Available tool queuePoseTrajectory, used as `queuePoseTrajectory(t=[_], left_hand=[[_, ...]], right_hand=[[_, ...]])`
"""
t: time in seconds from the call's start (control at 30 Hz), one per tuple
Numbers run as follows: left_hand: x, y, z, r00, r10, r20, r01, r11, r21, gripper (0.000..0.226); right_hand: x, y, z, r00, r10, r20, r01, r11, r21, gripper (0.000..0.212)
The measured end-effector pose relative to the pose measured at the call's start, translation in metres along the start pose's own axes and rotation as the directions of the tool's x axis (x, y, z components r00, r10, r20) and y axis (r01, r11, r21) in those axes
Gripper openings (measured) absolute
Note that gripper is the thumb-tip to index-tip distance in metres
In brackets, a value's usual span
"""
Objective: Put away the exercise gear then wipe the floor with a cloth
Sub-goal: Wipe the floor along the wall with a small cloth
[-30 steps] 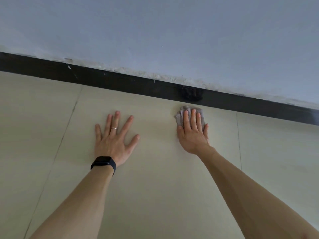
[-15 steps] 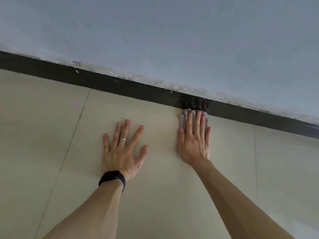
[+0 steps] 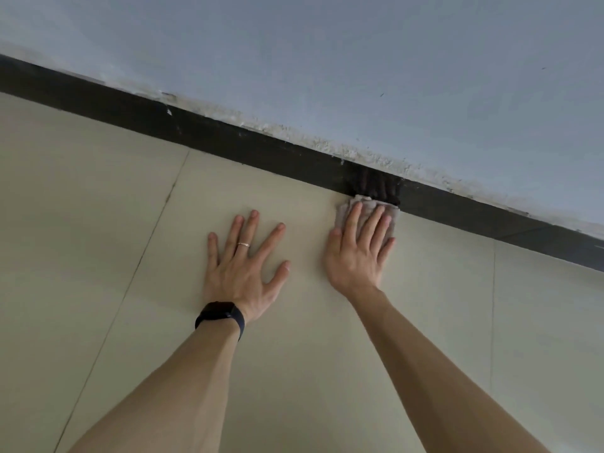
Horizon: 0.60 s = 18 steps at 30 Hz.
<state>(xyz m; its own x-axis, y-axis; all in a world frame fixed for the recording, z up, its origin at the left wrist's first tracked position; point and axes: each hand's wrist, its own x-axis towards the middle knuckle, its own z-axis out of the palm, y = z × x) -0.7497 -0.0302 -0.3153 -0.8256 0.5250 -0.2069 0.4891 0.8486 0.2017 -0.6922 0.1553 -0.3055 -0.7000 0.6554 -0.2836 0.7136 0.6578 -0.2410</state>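
A pale blue-grey painted wall (image 3: 359,60) fills the upper view and cream glazed floor tiles (image 3: 294,371) the lower, parted by a black skirting strip (image 3: 163,125) that slants down to the right. The left hand (image 3: 243,269) lies flat on the tile with its fingers spread, bracing and holding nothing. The right hand (image 3: 358,253), fingers straight and close together, presses a small crumpled grey cloth (image 3: 368,201) against the floor. The cloth lies under that hand's fingertips, its far edge touching the skirting and its longer side roughly along it. There is likely no room to push further forward, so the next stroke probably runs back toward the person or sideways along the strip. A black wristband (image 3: 220,313) and a thin ring (image 3: 243,245) are on the left hand. No exercise gear is in view.
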Motion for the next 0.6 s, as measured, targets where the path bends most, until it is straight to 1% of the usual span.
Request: queuePoseTrajectory(t=[0.03, 0.07, 0.1, 0.13, 0.17, 0.2, 0.27, 0.3, 0.33, 0.37, 0.4, 0.47, 0.5, 0.53, 0.57, 0.6], left_hand=[[0.000, -0.001, 0.000, 1.000, 0.003, -0.009, -0.003, 1.000, -0.004, 0.069], [0.000, -0.002, 0.001, 1.000, 0.002, -0.021, -0.002, 1.000, -0.012, 0.072], [0.000, -0.003, 0.002, 1.000, 0.000, -0.031, -0.001, 1.000, -0.027, 0.074], [-0.001, -0.005, 0.001, 0.999, -0.005, -0.042, 0.003, 0.999, -0.050, 0.076], [-0.002, -0.005, 0.001, 0.999, -0.002, -0.050, -0.003, 0.997, -0.082, 0.076], [-0.002, -0.004, -0.001, 0.998, 0.017, -0.054, -0.023, 0.992, -0.125, 0.076], [-0.012, -0.009, -0.007, 0.996, 0.058, -0.074, -0.072, 0.977, -0.202, 0.074], [-0.019, -0.016, -0.010, 0.993, 0.069, -0.097, -0.086, 0.979, -0.185, 0.072], [-0.027, -0.029, -0.013, 0.990, 0.044, -0.131, -0.062, 0.989, -0.137, 0.070], [-0.035, -0.045, -0.016, 0.987, -0.029, -0.156, 0.014, 0.995, -0.098, 0.069], [-0.048, -0.067, -0.018, 0.976, -0.139, -0.168, 0.128, 0.989, -0.076, 0.069], [-0.074, -0.114, -0.019, 0.923, -0.345, -0.168, 0.338, 0.938, -0.070, 0.071], [-0.083, -0.133, -0.016, 0.901, -0.408, -0.144, 0.402, 0.913, -0.069, 0.072], [-0.088, -0.147, -0.015, 0.891, -0.443, -0.101, 0.436, 0.896, -0.079, 0.071], [-0.090, -0.156, -0.014, 0.885, -0.460, -0.074, 0.453, 0.886, -0.096, 0.070], [-0.091, -0.160, -0.011, 0.878, -0.472, -0.077, 0.463, 0.879, -0.112, 0.069]], right_hand=[[-0.004, -0.021, 0.004, 0.993, -0.098, 0.072, 0.100, 0.995, -0.021, 0.063], [-0.008, -0.035, 0.007, 0.955, -0.260, 0.142, 0.271, 0.960, -0.071, 0.066], [-0.008, -0.040, 0.004, 0.891, -0.404, 0.207, 0.433, 0.893, -0.121, 0.069], [-0.005, -0.040, 0.000, 0.828, -0.500, 0.255, 0.545, 0.824, -0.154, 0.069], [-0.001, -0.036, -0.004, 0.804, -0.524, 0.281, 0.577, 0.802, -0.156, 0.066], [0.002, -0.030, -0.005, 0.815, -0.508, 0.280, 0.558, 0.818, -0.139, 0.062], [0.001, -0.024, -0.004, 0.859, -0.444, 0.256, 0.485, 0.865, -0.127, 0.059], [0.000, -0.029, -0.002, 0.885, -0.402, 0.236, 0.439, 0.889, -0.133, 0.059], [0.000, -0.036, 0.001, 0.909, -0.361, 0.209, 0.393, 0.909, -0.138, 0.059], [0.002, -0.046, 0.004, 0.933, -0.311, 0.181, 0.335, 0.935, -0.116, 0.060], [0.001, -0.059, 0.008, 0.952, -0.253, 0.174, 0.270, 0.960, -0.080, 0.060], [0.000, -0.081, 0.013, 0.974, -0.140, 0.177, 0.147, 0.989, -0.027, 0.061], [0.000, -0.090, 0.016, 0.980, -0.107, 0.165, 0.113, 0.993, -0.025, 0.061], [0.000, -0.096, 0.018, 0.986, -0.092, 0.137, 0.097, 0.995, -0.032, 0.060], [-0.001, -0.103, 0.021, 0.990, -0.094, 0.104, 0.099, 0.994, -0.037, 0.060], [-0.002, -0.107, 0.024, 0.990, -0.118, 0.072, 0.122, 0.991, -0.048, 0.060]])
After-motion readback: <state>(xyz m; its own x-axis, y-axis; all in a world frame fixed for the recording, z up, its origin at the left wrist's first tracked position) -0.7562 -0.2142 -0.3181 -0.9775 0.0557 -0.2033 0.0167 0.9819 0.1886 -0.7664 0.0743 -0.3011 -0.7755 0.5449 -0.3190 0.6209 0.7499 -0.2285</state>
